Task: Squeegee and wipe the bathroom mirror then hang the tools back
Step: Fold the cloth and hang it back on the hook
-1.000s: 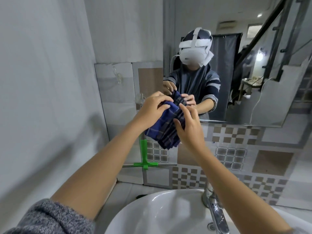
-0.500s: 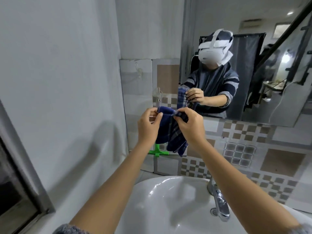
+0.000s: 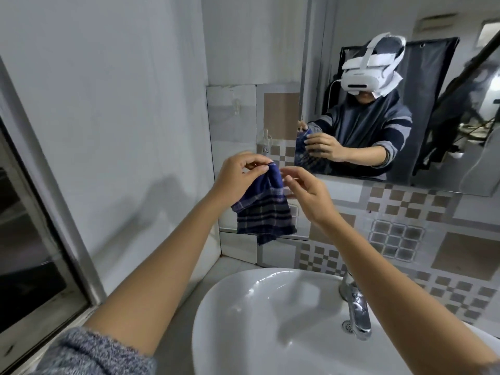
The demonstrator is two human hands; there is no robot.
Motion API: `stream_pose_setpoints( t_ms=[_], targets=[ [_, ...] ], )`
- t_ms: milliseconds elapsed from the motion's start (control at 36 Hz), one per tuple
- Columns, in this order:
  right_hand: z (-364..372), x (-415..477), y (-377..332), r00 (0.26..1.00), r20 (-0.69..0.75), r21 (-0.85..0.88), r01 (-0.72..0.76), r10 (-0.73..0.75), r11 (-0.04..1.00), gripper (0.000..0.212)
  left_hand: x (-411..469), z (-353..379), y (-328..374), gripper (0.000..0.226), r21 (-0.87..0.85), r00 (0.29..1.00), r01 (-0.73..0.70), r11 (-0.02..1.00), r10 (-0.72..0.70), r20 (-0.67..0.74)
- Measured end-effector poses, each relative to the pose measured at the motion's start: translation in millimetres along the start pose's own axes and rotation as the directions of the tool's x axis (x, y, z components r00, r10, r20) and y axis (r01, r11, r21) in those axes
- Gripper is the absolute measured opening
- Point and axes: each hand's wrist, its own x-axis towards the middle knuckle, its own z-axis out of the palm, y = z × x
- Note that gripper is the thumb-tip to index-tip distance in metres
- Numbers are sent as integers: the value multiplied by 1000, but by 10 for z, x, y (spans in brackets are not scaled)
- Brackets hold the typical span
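A dark blue plaid cloth (image 3: 263, 212) hangs down in front of the tiled wall, pinched at its top edge by my left hand (image 3: 240, 175). My right hand (image 3: 307, 192) is just to the right of the cloth's top, fingers apart, holding nothing. A clear wall hook (image 3: 266, 136) sits just above the cloth, and a second clear hook (image 3: 236, 105) is higher up to the left. The mirror (image 3: 446, 109) fills the upper right and reflects me with the cloth. The green squeegee is hidden from view.
A white sink (image 3: 270, 315) with a chrome faucet (image 3: 354, 307) lies below my arms. A plain white wall is on the left, with a dark window (image 3: 24, 239) and its sill at the lower left. Patterned tiles (image 3: 400, 239) run under the mirror.
The cloth has moved left, closer to the wall hooks, and now hangs unfolded from my left hand alone. My right hand has let go of it and opened.
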Motion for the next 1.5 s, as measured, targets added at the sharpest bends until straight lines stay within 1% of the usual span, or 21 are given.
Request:
stream_pose_setpoints(
  t_ms=[83,167,333,444,556,694,778,833,889,972,1083,1167,1250,1333,1444,1500],
  targets=[
    [114,41,-33,998,67,68,-23,18,997,22,-18,-86,8,18,53,999,3,999,-4,36],
    [231,60,-30,993,115,86,-35,25,996,21,-35,-184,-12,18,79,999,10,997,-15,51],
    [422,127,-19,993,111,68,-49,42,996,7,-66,-351,-141,17,97,999,27,995,-25,-24],
    [541,241,-67,997,65,14,-44,43,999,11,-10,-467,-311,15,144,998,26,989,-16,-66],
    [641,469,-146,1000,9,-137,-12,13,991,10,136,-599,-494,14,168,996,-6,986,22,-88],
    [693,921,-286,992,-99,-278,49,-80,959,8,447,-749,-697,15,113,994,-19,993,31,-107],
    [691,1222,-363,978,-161,-328,73,-132,942,6,647,-801,-806,18,42,994,9,999,-5,-112],
    [681,1396,-402,971,-183,-369,79,-156,926,5,762,-798,-886,16,5,995,33,999,-32,-92],
    [667,1539,-427,966,-194,-427,76,-174,901,2,880,-776,-954,13,-32,995,27,999,-30,-90],
    [638,1723,-464,949,-236,-447,85,-209,891,4,1093,-735,-1005,13,-58,987,-13,998,3,-162],
    [596,2028,-539,914,-345,-436,45,-214,899,8,1438,-690,-1000,15,-81,954,-60,995,33,-299],
    [591,2290,-611,883,-404,-445,36,-237,895,7,1704,-730,-966,18,-77,936,-79,994,48,-347],
    [605,2521,-677,861,-434,-481,26,-264,876,7,1933,-784,-953,19,-42,914,-110,993,84,-396],
    [616,2688,-670,855,-448,-531,-18,-262,847,10,2105,-784,-1022,20,10,902,-136,991,128,-413],
    [643,2775,-529,852,-448,-595,-56,-273,802,12,2231,-726,-1188,22,21,907,-129,991,126,-403],
    [659,2765,-442,856,-428,-625,-49,-290,779,12,2242,-674,-1264,23,1,906,-124,992,114,-408]
  ],
)
